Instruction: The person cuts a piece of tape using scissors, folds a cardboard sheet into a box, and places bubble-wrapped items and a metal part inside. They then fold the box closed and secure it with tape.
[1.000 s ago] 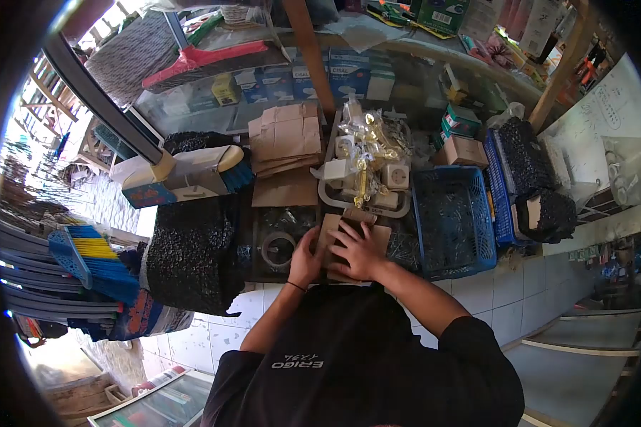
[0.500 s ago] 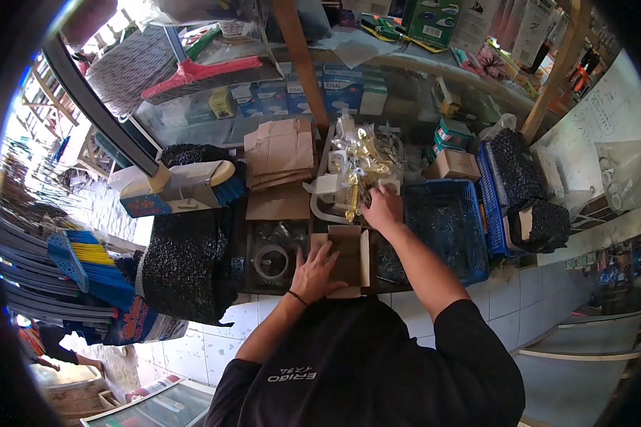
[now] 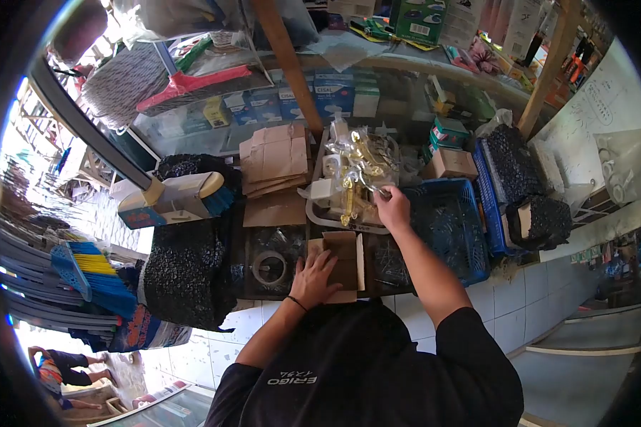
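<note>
My left hand (image 3: 313,276) lies with fingers spread on the left flap of an open cardboard box (image 3: 345,255) close to my body. Beyond it stands a pale plastic tray (image 3: 312,213), heaped with gold-coloured metal fittings (image 3: 350,188) in clear plastic wrapping. At the tray's right edge, the closed fingers of my right hand (image 3: 394,211) pinch a small shiny metal piece (image 3: 383,191), largely covered by the fingertips. A white block-like part (image 3: 321,189) rests in the tray's left side.
Flattened cardboard (image 3: 274,158) is stacked left of the tray. A tape roll (image 3: 270,266) lies left of the box. On the right are a blue basket (image 3: 483,267) and small boxes (image 3: 454,164). Brooms (image 3: 92,267) line the left; a person (image 3: 68,370) is at lower left.
My right hand has drawn slightly right and back from the fittings, and a shiny metal piece now shows at its fingertips. My left hand stays on the box flap.
</note>
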Demonstrator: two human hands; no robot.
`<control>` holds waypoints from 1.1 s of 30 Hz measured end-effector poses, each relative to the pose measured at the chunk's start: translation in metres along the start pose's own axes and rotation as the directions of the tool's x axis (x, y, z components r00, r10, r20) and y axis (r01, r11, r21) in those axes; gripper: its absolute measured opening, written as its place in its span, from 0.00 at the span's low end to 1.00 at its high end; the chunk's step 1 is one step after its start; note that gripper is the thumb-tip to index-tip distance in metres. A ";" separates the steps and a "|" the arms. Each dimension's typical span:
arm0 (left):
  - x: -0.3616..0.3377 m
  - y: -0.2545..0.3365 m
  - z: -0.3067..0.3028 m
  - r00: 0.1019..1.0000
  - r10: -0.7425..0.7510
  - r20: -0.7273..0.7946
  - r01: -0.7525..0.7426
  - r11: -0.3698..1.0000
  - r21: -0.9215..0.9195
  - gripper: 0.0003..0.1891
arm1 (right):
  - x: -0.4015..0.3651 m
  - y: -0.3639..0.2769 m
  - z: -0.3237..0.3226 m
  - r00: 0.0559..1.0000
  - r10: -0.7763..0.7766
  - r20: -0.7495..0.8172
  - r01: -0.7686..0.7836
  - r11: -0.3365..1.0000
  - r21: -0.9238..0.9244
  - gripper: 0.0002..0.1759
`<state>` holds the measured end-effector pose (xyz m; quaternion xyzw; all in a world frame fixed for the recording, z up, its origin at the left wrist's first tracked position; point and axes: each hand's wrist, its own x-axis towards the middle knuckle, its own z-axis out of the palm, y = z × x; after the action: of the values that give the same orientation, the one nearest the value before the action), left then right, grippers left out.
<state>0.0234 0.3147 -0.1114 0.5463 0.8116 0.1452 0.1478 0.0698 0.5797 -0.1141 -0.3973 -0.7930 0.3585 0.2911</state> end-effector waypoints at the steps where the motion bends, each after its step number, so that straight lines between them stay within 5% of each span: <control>1: -0.001 0.001 -0.001 1.000 0.000 -0.001 0.000 1.000 -0.003 0.36 | -0.003 0.001 -0.004 1.000 0.005 -0.029 -0.002 0.997 0.079 0.15; 3: 0.001 0.002 -0.002 1.000 0.002 -0.008 -0.002 1.000 -0.008 0.36 | -0.007 -0.011 -0.020 0.996 0.016 -0.090 0.006 0.972 0.234 0.14; 4: 0.001 0.000 0.000 1.000 0.015 -0.025 -0.016 1.000 -0.015 0.37 | -0.006 -0.004 -0.019 0.993 0.110 -0.050 -0.079 0.905 0.418 0.13; 8: 0.000 -0.002 0.004 0.998 0.029 -0.052 -0.029 1.000 -0.006 0.41 | -0.019 -0.018 -0.052 0.929 0.355 0.105 -0.328 0.657 0.679 0.14; 12: 0.002 0.002 -0.002 0.999 0.017 -0.052 -0.017 1.000 0.002 0.46 | -0.031 -0.015 -0.074 0.932 0.354 0.077 -0.272 0.543 0.795 0.17; 15: 0.003 0.007 -0.014 0.999 0.031 -0.042 -0.030 0.999 0.013 0.50 | -0.041 -0.009 -0.081 0.920 0.379 0.103 -0.225 0.294 0.929 0.18; 19: 0.005 0.006 -0.018 0.998 0.070 -0.007 -0.070 0.998 0.009 0.53 | -0.057 -0.003 -0.085 0.927 0.271 0.259 -0.269 0.000 0.963 0.20; 20: 0.005 0.006 -0.019 0.997 0.078 -0.007 -0.078 0.997 0.000 0.54 | -0.059 -0.015 -0.084 0.876 0.418 0.241 -0.280 0.033 0.959 0.21; 23: 0.007 0.004 -0.018 0.996 0.086 -0.003 -0.086 0.996 0.000 0.56 | -0.071 -0.009 -0.087 0.817 0.401 0.413 -0.421 -0.074 0.904 0.19; 25: 0.005 0.004 -0.014 0.996 0.091 0.009 -0.091 0.996 0.003 0.57 | -0.077 -0.014 -0.074 0.711 0.473 0.520 -0.608 0.042 0.793 0.22; 31: 0.007 0.003 -0.006 0.998 0.066 0.016 -0.066 0.998 0.007 0.62 | -0.104 -0.053 -0.054 0.699 0.110 0.707 -0.693 -0.141 0.707 0.23; 33: 0.009 0.001 -0.003 0.998 0.063 -0.012 -0.063 0.998 0.017 0.64 | -0.112 -0.069 -0.041 0.709 0.108 0.697 -0.691 -0.091 0.717 0.23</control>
<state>0.0202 0.3238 -0.1092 0.5719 0.7960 0.1463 0.1335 0.1293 0.4701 -0.0548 -0.2290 -0.2049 0.9369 0.1666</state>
